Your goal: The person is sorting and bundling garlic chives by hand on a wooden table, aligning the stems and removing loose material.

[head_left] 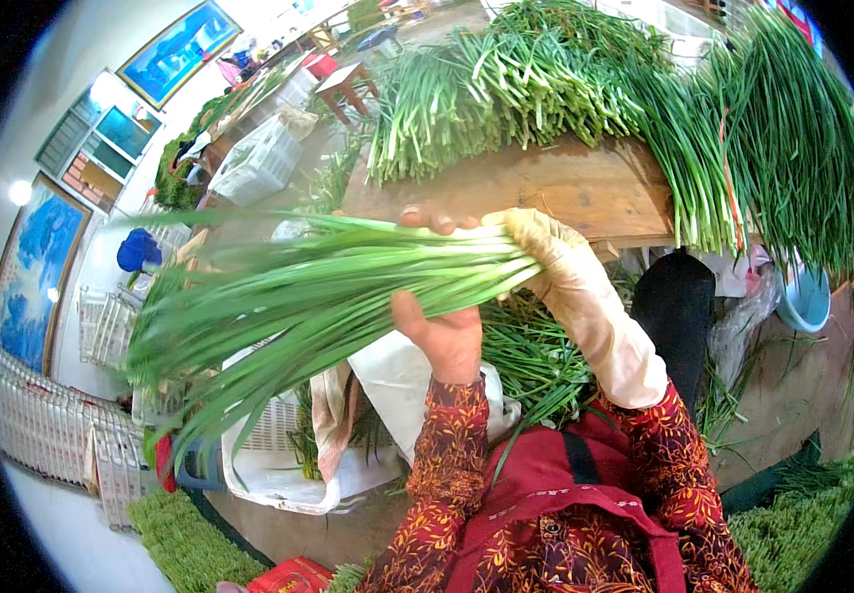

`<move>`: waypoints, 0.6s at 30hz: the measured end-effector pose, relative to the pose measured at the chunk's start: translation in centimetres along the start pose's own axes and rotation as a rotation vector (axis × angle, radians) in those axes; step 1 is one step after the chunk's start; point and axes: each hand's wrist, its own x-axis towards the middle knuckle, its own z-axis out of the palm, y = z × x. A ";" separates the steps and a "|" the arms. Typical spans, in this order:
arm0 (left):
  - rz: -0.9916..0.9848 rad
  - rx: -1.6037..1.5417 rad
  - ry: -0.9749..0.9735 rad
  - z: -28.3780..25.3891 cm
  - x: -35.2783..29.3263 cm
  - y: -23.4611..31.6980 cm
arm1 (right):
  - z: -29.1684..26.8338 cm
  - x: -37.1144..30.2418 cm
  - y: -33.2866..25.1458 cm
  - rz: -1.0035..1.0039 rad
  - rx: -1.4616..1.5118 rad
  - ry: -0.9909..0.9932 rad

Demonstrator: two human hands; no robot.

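A loose bunch of garlic chives point(348, 272) lies across both hands, held above my lap with its pale stem ends to the right and its long green leaves fanning left. My bare left hand point(449, 341) cups the bunch from below, thumb on the near side and fingertips at the far side. Closed round the stem ends is my right hand point(543, 242), in a cream glove. The leaf tips are smeared by motion. Beneath my hands, loose chives point(535, 366) lie close to my red apron point(555, 484).
Ahead is a wooden table point(585, 188) with piled chives point(516, 89); a bundle with an orange tie point(728, 178) hangs at its right. A light-blue bucket point(804, 298) stands right. A white plastic basket point(284, 494) sits left of my lap, and a white crate point(257, 163) farther off.
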 end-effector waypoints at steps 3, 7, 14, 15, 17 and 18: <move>0.024 0.063 0.041 1.3 -0.2 -0.2 | -1.4 -0.1 -0.3 -0.161 0.162 0.049; -0.014 0.082 0.063 2.2 -0.7 -0.8 | -4.5 0.1 -2.6 -0.349 0.138 0.095; -0.050 0.061 0.085 2.2 -2.0 -2.2 | -0.4 0.2 0.9 -0.330 0.236 0.013; -0.070 0.028 0.104 2.3 -2.0 -2.4 | -0.8 0.1 0.6 -0.322 0.252 0.031; -0.101 -0.034 0.092 1.5 -1.8 -2.8 | -1.1 -0.2 0.2 -0.326 0.395 0.034; -0.126 -0.039 0.086 1.4 -1.4 -2.7 | -1.6 0.1 0.1 -0.342 0.411 0.010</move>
